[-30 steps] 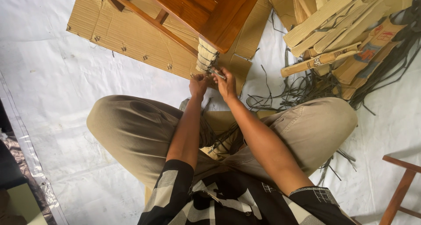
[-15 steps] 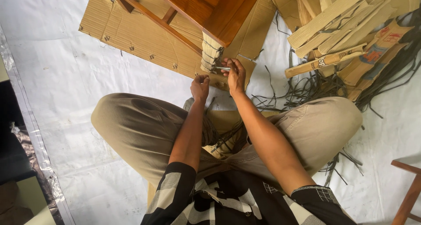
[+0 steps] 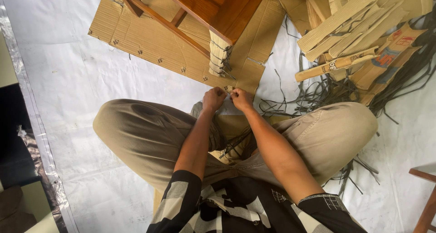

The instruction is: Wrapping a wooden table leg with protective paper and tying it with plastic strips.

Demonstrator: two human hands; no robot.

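The person sits cross-legged on the white floor sheet [image 3: 81,78], seen from above. Both hands meet just below the cardboard-wrapped chair leg [image 3: 219,55], near the lower edge of the flat cardboard sheet [image 3: 150,42]. The left hand [image 3: 214,99] is curled into a loose fist with its fingertips drawn together, and the right hand [image 3: 241,99] is closed the same way; the two touch or nearly touch at the fingertips, pinching something small and pale between them. What that small thing is cannot be made out, though it looks like the end of a dark strap [image 3: 227,65] that is wound in several turns around the wrapped leg.

The wrapped leg belongs to a brown wooden chair [image 3: 213,8] that lies above the hands, resting on the flat cardboard sheet. The sheet shows rows of small staple-like marks and reaches left of the leg.

To the right of the wrapped leg, a pile of cardboard strips [image 3: 359,28] is stacked, one rolled piece lying across its front. A tangle of dark straps [image 3: 313,96] spreads from under that pile toward the person's right knee [image 3: 336,128], and more of them run between the legs under the forearms. Nothing lies between the hands and the wrapped leg but a short stretch of cardboard.

Far right of the leg, at the frame edge, part of another wooden piece [image 3: 424,196] shows.
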